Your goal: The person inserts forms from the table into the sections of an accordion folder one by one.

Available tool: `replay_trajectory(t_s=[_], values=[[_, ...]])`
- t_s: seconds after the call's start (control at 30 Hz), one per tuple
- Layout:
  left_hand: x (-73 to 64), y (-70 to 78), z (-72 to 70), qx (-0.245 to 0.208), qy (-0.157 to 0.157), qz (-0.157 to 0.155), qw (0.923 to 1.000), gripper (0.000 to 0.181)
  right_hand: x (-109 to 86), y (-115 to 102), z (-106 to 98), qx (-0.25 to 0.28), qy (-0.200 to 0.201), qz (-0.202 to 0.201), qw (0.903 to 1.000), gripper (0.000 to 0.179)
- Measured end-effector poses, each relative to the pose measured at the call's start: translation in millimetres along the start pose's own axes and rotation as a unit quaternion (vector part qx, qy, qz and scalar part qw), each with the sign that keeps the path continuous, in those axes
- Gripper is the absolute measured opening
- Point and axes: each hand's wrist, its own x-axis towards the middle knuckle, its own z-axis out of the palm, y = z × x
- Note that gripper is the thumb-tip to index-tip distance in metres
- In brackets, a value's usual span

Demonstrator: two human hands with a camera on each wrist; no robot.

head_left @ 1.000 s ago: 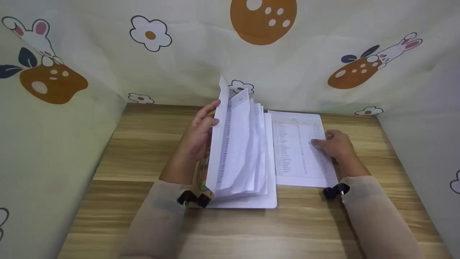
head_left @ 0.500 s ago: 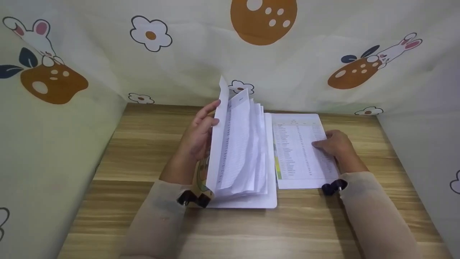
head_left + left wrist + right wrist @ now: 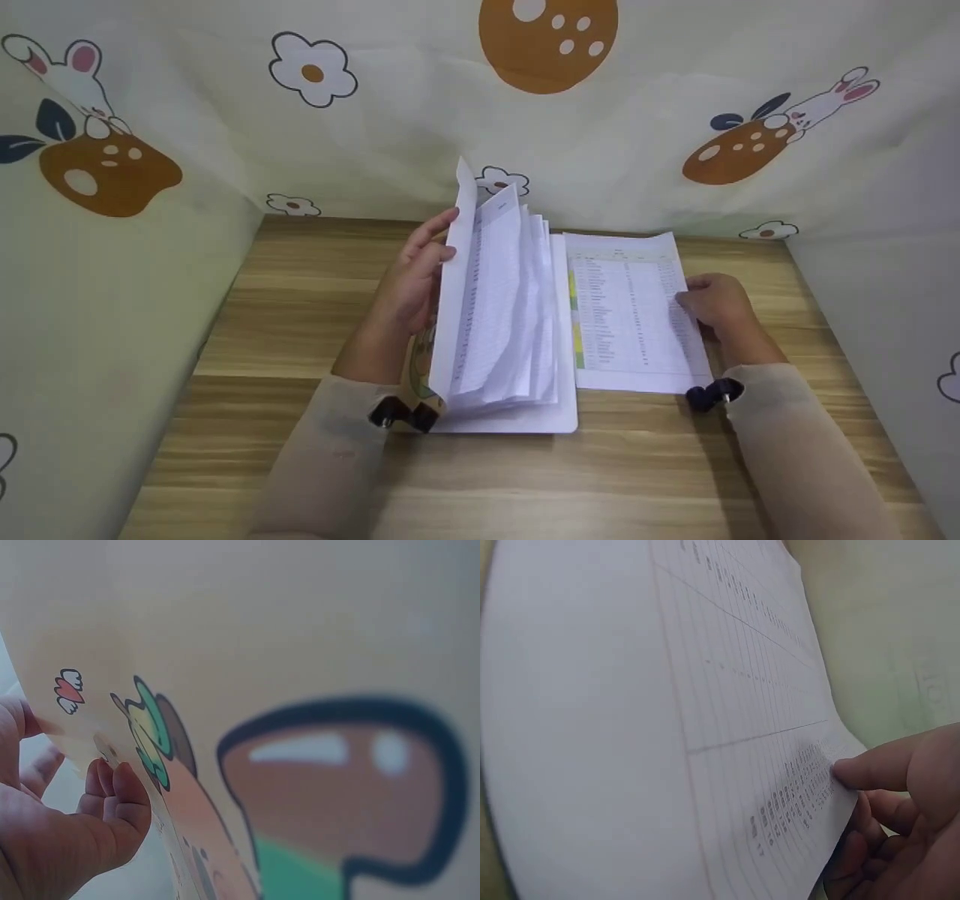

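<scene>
A folder [image 3: 566, 416] with a cartoon-printed cover [image 3: 225, 637] and white inner sides stands partly opened in the middle of the table. Several printed papers [image 3: 491, 300] fan upright inside it. My left hand [image 3: 412, 281] holds the raised cover from the left, fingertips at its edge. To the folder's right, my right hand [image 3: 720, 304] pinches the right edge of a printed sheet [image 3: 630, 315], thumb [image 3: 870, 763] on top and the other fingers curled underneath. The sheet bows slightly in the right wrist view. A yellow and green strip [image 3: 576, 334] shows along its left edge.
The wood-grain table [image 3: 480, 487] meets a pale patterned cloth wall [image 3: 405, 135] at the back, close behind the folder and sheet. Similar cloth walls rise on the left and right sides. Each wrist wears a small dark camera mount [image 3: 712, 394].
My right hand has shifted slightly right with the sheet, and the yellow and green strip has come into view at its left edge. My left hand and the folder have stayed still.
</scene>
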Motion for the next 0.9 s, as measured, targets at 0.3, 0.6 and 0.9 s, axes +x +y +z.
replay_trajectory(t_s=[0.3,0.6,0.9], values=[[1.1,1.3,-0.6,-0.006,0.008,-0.01,0.9999,0.057,-5.2,15,-15,-0.011,0.019,-0.039,0.999,0.05],[0.9,1.2,-1.2,-0.004,0.008,-0.014,0.9999,0.057,-19.1,24,-33,0.082,-0.025,-0.036,0.9957,0.053],[-1.3,1.4,-1.8,0.001,0.002,-0.011,0.9999,0.056,-34.6,31,-47,0.234,-0.085,-0.027,0.9681,0.028]])
